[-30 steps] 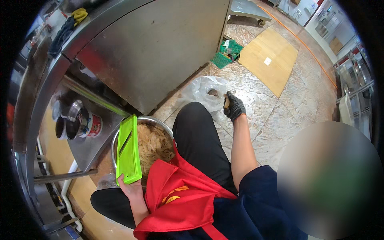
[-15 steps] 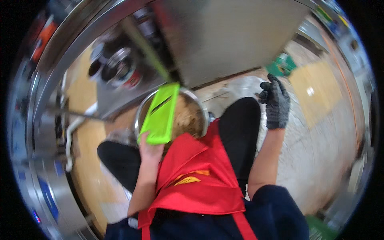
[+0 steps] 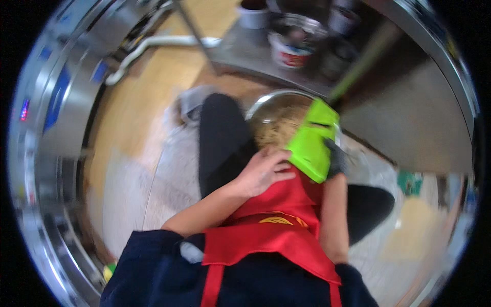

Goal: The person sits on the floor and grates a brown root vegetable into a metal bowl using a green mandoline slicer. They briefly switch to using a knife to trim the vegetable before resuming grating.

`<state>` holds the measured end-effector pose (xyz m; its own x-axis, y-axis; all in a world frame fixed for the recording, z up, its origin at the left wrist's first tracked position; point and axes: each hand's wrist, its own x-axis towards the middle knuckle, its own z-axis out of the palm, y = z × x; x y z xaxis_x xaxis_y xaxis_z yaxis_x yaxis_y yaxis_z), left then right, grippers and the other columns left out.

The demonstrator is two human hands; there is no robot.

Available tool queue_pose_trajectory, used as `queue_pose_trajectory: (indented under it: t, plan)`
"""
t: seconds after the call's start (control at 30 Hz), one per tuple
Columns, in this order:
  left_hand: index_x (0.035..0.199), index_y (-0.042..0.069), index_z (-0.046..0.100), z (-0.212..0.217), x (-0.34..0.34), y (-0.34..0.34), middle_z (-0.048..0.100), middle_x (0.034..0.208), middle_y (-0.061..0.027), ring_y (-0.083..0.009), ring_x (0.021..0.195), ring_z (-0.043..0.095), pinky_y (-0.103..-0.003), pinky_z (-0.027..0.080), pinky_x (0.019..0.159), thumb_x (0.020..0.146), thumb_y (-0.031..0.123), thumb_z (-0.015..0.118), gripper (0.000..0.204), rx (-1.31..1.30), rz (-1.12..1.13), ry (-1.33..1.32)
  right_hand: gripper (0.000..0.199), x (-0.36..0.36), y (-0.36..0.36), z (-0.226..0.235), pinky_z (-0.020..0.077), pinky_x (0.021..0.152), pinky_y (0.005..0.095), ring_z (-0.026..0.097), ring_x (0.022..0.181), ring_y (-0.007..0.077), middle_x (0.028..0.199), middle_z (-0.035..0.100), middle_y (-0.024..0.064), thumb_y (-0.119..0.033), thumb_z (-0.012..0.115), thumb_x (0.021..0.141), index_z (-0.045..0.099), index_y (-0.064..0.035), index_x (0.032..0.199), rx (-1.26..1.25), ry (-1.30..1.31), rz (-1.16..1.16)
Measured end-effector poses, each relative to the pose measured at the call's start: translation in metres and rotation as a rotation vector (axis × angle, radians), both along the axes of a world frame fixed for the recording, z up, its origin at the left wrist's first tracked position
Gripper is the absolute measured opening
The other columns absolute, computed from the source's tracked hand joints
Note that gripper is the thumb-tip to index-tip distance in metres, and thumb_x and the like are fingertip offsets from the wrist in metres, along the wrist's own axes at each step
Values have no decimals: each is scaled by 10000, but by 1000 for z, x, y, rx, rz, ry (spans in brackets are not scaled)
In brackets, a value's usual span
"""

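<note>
The right hand [image 3: 337, 159], in a dark glove, is closing its fingers around the right edge of a bright green slicer [image 3: 309, 145]. The slicer is tilting over the right side of a shiny metal bowl [image 3: 263, 108], and I cannot tell if it is touching the rim. Lots of pale, thin strips [image 3: 277, 130] are lying inside the bowl. The left hand [image 3: 262, 171] is bare and is spreading its fingers in a loose curl, with nothing inside them. Its fingertips are pointing at the slicer's lower left side, but blur is hiding whether they are touching. The bowl is sitting between the person's knees. Behind it, a white tub [image 3: 282, 55] is standing on a metal shelf [image 3: 234, 51].
</note>
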<state>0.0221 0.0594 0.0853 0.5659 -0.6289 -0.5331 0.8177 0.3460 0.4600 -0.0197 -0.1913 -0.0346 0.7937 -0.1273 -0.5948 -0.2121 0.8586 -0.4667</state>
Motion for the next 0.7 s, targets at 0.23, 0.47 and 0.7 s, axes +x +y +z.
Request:
queue_pose_trajectory:
  t: [0.23, 0.47, 0.7]
  plan:
    - [1305, -5, 492, 54, 87, 157, 601, 1190, -181, -322, 1037, 647, -420, 554, 876, 935, 137, 566, 404, 186, 438, -542, 509, -41, 39, 42, 521, 919, 459, 629, 1053, 331, 1191, 631, 172, -257, 649, 865, 531, -13, 1296, 53, 9, 119]
    - [1043, -43, 631, -125, 210, 282, 655, 958, -140, -234, 876, 661, -337, 557, 756, 876, 53, 533, 216, 1269, 464, -505, 353, -52, 47, -37, 550, 801, 442, 645, 888, 332, 1036, 669, 145, -136, 641, 842, 605, -31, 1177, -283, 474, 186]
    - [1191, 26, 591, -253, 286, 268, 605, 1158, -271, -429, 1074, 582, -463, 481, 930, 845, 225, 576, 400, 1823, 6, -752, 385, -60, 32, -65, 522, 766, 388, 624, 835, 273, 983, 658, 111, -209, 642, 850, 604, -14, 1179, -522, 380, 223]
